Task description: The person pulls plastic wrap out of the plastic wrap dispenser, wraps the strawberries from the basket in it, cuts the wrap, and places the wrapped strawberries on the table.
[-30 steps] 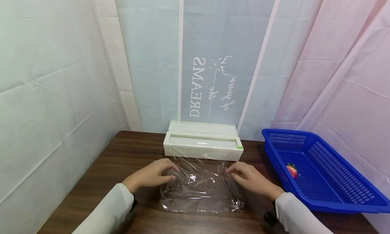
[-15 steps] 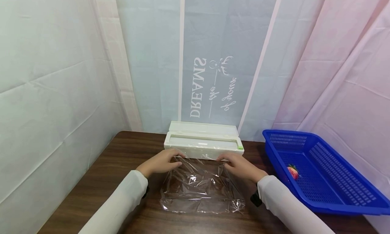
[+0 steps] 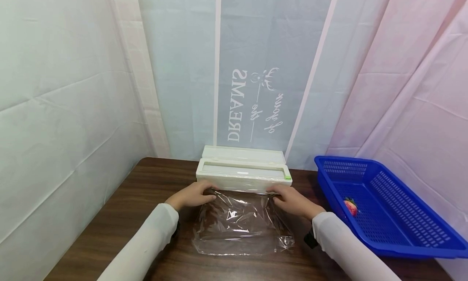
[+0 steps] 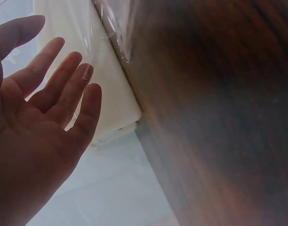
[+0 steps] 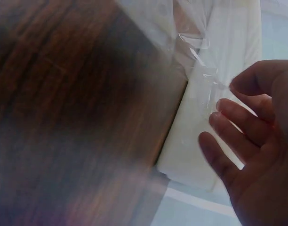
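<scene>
A sheet of clear cling film (image 3: 241, 222) lies wrinkled on the table, running out from the front of a white cling film dispenser (image 3: 243, 181). The dispenser's lid (image 3: 243, 154) stands raised at the back. At the film's left far corner is my left hand (image 3: 191, 195); in the left wrist view its thumb and fingers (image 4: 54, 87) are apart and loosely bent, with film near the fingertips. My right hand (image 3: 294, 199) is at the right far corner. In the right wrist view its thumb and forefinger pinch the film's edge (image 5: 200, 61), the other fingers spread.
A blue plastic basket (image 3: 402, 248) stands at the right, with a strawberry (image 3: 351, 207) inside. The dispenser has a green slider (image 3: 288, 177) at its right end. Fabric curtains (image 3: 73, 90) enclose the brown wooden table (image 3: 120, 216) at the back and sides.
Both hands have moved forward and inward to the film's edge by the dispenser. The film there now looks smoother and more spread. The dispenser and basket have stayed put.
</scene>
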{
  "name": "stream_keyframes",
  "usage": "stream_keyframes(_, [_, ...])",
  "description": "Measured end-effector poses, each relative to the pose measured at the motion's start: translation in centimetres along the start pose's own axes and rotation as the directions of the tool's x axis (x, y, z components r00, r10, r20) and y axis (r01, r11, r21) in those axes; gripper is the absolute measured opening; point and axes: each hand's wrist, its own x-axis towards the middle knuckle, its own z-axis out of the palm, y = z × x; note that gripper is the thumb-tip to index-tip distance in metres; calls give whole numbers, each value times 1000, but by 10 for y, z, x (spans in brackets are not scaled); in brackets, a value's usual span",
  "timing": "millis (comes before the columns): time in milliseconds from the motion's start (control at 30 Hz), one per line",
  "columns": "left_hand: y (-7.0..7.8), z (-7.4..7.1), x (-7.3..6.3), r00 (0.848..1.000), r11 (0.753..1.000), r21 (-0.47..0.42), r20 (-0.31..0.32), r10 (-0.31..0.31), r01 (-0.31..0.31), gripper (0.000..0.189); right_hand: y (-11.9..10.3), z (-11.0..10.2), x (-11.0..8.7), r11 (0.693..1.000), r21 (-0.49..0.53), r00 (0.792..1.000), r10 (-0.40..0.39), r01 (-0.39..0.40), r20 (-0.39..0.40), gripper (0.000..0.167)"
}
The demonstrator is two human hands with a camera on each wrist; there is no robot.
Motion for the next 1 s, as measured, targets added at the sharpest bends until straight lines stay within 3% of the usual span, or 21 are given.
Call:
stream_keyframes(100, [-1,0,-2,1000,999,-25,-2,-27,27,36,2,1,-4,1000,5,1000,20,-20,-18,30])
stream_keyframes(300, [-3,-1,-3,998,998,-49,-52,-45,42,32,2,3,-6,999,8,996,-32,33,-82,28])
stream_keyframes(500, [0,-3,-3,993,995,-91,-108,-53,43,30,4,5,-5,997,-11,971,-78,78,-227,32])
stream_keyframes(600, [0,-3,-3,993,995,-85,-106,-51,42,29,5,7,-3,997,-9,963,-75,75,-259,29])
stream_keyframes(800, [-3,0,-4,994,995,-51,-58,-88,85,29,5,11,-5,1000,-12,982,15,-18,-186,21])
stream_keyframes(1000, [-2,1,-5,988,986,-56,16,-155,156,40,6,15,-9,996,-32,991,74,-78,-113,25])
